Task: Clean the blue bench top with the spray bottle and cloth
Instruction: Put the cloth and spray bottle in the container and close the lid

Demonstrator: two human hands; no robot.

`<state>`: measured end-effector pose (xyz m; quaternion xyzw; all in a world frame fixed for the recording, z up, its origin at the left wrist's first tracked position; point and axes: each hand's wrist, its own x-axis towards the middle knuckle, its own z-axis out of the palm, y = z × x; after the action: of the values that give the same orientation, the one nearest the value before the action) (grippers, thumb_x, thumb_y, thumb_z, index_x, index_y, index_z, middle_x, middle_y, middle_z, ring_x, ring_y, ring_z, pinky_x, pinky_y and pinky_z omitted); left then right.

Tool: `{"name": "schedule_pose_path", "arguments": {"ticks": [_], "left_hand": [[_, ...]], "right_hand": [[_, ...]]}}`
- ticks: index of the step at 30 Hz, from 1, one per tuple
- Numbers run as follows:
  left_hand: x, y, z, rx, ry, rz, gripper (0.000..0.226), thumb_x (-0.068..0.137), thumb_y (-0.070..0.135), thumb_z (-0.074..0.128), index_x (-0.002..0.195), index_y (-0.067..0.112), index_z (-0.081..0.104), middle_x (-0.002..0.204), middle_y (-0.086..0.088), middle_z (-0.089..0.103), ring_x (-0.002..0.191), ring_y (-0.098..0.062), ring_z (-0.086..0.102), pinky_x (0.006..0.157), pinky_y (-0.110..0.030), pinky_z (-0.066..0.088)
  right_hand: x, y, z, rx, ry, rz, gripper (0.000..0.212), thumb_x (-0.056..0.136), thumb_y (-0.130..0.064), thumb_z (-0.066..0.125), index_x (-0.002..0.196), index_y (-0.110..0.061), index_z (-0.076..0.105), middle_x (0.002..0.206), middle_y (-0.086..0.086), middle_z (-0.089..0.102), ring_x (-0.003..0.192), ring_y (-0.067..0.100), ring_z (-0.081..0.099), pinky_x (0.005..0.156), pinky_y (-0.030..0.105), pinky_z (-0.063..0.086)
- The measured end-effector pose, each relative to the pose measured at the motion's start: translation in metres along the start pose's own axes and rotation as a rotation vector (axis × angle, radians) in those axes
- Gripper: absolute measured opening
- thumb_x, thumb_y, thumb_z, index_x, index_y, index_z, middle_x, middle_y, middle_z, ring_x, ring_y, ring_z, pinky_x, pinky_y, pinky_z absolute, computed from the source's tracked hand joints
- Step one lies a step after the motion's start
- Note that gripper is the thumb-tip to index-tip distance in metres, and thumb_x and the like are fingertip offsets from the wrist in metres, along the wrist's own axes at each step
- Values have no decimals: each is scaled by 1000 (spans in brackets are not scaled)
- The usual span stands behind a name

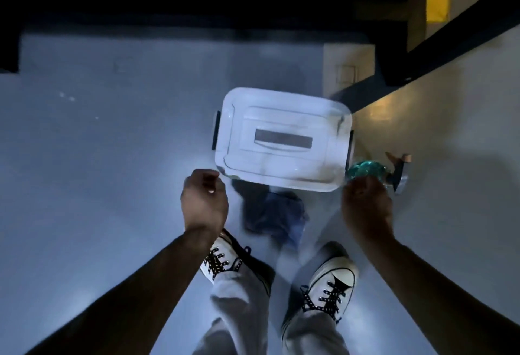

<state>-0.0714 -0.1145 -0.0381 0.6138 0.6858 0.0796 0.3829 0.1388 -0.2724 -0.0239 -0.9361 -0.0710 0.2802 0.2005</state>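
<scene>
Beside lidded bin [282,139], right hand [367,208] grips spray bottle [374,170]; left hand [204,200] curled, empty.

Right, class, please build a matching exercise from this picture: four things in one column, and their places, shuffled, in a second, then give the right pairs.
Things:
1. clear plastic lidded storage box
2. crumpled dark blue cloth
3. green-tinted spray bottle
4. white lace-up sneakers

Places:
A. by the right hand, beside the box's right end
B. on the person's feet, nearest the camera
C. on the floor between the box and the feet
D. in the middle of the floor, beyond both hands

Pairs: 1-D, 2-C, 3-A, 4-B
</scene>
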Motion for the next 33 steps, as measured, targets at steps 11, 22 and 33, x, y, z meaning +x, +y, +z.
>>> {"name": "schedule_pose_path", "arguments": {"ticks": [11, 22, 33], "left_hand": [[87, 37, 30, 137, -132, 144, 16, 90, 18, 57, 99, 8, 65, 98, -15, 67, 90, -22, 60, 77, -27, 45], [77, 78, -2, 25, -54, 132, 31, 83, 36, 50, 99, 20, 72, 106, -9, 72, 85, -16, 69, 83, -25, 54], [-86, 106, 17, 185, -410, 350, 22, 96, 18, 61, 116, 13, 66, 111, -1, 56, 98, -19, 64, 85, -33, 52]], "right_hand": [[55, -45, 23, 21, -38, 30, 47, 86, -30, 57, 127, -7, 64, 125, 19, 62, 107, 36, 64, 96, 38, 52], [22, -41, -23, 335, -42, 184, 10, 72, -15, 61, 69, -5, 61, 75, 11, 68, 77, 33, 68, 67, 33, 49], [-125, 114, -77, 457, 42, 630, 17, 90, -16, 59, 79, -8, 69, 68, 3, 65, 62, 27, 57, 58, 41, 49]]}}
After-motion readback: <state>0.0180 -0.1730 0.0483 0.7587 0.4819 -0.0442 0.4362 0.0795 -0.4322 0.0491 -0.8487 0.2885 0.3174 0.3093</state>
